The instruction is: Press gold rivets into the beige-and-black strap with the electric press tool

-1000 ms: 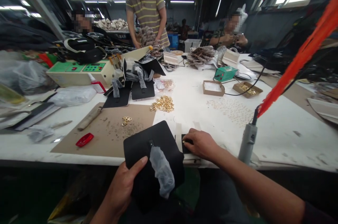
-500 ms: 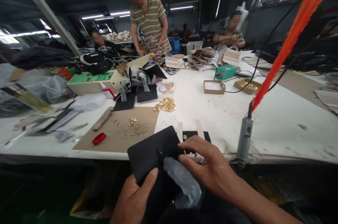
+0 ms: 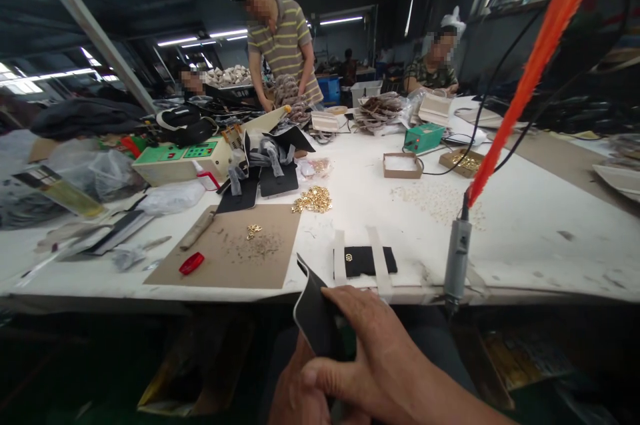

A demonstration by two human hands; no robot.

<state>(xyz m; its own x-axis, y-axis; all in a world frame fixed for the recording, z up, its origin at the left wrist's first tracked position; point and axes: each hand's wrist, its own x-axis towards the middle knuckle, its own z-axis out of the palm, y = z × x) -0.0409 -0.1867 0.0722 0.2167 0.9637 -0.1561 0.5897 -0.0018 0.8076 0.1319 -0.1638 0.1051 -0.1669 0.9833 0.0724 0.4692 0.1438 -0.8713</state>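
A black leather-like panel (image 3: 316, 311) with a pale edge stands tilted nearly edge-on just below the table's front edge. My right hand (image 3: 375, 351) is closed around its right side, fingers over the top and thumb lower down. Lower and to the left, my left hand (image 3: 297, 385) grips the panel's bottom, partly hidden behind the right thumb. The grey plastic-wrapped strap on the panel is out of sight now. Just beyond the hands, a black pad (image 3: 361, 261) with a small gold ornament (image 3: 349, 257) is held to the table by two tape strips.
A brown board (image 3: 225, 265) with a red ring-shaped piece (image 3: 191, 263) lies left. Gold hardware (image 3: 313, 199) is piled behind it. An electric screwdriver-like tool (image 3: 457, 265) hangs from an orange cord at right. Several people work across the white table (image 3: 540, 231).
The panel has turned from facing me to nearly edge-on and moved lower. My hands have come together, the right overlapping the left. The taped pad is now uncovered.
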